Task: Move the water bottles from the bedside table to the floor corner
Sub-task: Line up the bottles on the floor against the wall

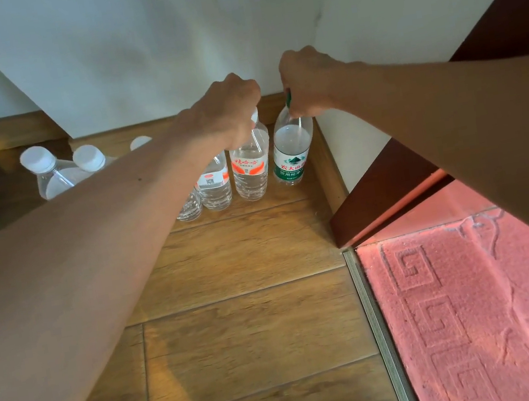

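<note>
Hands: both reach to the upper middle of the frame, each directly over one bottle.
Left hand: fingers curled round the cap and neck of the red-labelled bottle.
Right hand: grips the green cap of the green-labelled bottle.
Held bottles: upright, just beside each other, in the floor corner where the skirting boards meet; the green-labelled one stands nearest the corner.
Other bottles: a second red-labelled bottle stands just left of the held pair; white-capped bottles sit further left, partly hidden by the left forearm.
Floor: wooden boards.
Mat: red, lower right of the frame.
</note>
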